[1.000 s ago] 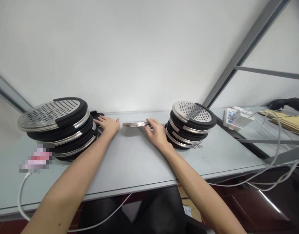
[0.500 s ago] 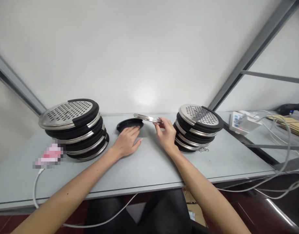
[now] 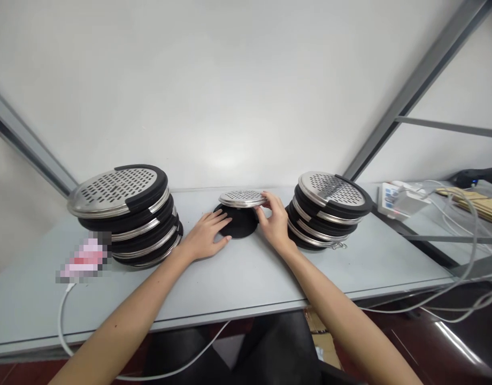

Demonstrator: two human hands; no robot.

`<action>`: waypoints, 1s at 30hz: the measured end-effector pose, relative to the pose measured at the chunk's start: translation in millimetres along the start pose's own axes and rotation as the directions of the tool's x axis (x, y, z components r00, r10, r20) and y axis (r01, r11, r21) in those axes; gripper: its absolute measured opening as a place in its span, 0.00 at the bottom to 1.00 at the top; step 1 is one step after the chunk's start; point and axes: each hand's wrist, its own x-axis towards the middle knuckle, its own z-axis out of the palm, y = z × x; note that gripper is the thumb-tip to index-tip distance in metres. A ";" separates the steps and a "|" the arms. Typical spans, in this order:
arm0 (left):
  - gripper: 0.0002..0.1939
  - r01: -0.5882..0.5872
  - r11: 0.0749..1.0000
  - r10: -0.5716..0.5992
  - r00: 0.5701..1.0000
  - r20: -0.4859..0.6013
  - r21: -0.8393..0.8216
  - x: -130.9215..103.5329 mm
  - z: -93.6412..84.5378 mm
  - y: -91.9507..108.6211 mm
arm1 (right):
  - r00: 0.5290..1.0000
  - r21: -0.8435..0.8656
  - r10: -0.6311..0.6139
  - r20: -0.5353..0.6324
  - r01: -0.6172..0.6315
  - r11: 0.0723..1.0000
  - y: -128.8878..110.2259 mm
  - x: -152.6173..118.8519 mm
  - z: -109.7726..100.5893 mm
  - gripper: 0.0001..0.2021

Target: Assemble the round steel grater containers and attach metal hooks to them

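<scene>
In the middle of the table, my right hand (image 3: 275,220) pinches the right edge of a round slotted metal plate (image 3: 240,198), thumb below and fingers above. The plate is tilted over a shallow black round dish (image 3: 238,224), covering its far part. My left hand (image 3: 208,232) lies with fingers spread, fingertips on the dish's left edge. To the right of my right hand stands a stack of round slotted metal plates with black rims (image 3: 330,208). A taller-looking similar stack (image 3: 125,214) stands to the left of my left hand.
A blurred pink item (image 3: 85,259) with a white cable (image 3: 63,315) lies at the left. A white power strip (image 3: 394,200) with plugs and brown cardboard pieces (image 3: 474,203) sit at the right, behind grey metal frame bars (image 3: 414,91). A white wall rises behind.
The black dish now lies farther right, under the plate. The plate has turned so its slotted face shows. My left hand has shifted little; my right hand keeps its grip.
</scene>
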 end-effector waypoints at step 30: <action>0.13 0.343 0.920 -0.317 0.936 -0.156 0.189 -7.5 2.7 -0.1 | 0.997 -0.009 0.040 -0.062 -0.041 0.999 2.6 -0.8 1.4 0.16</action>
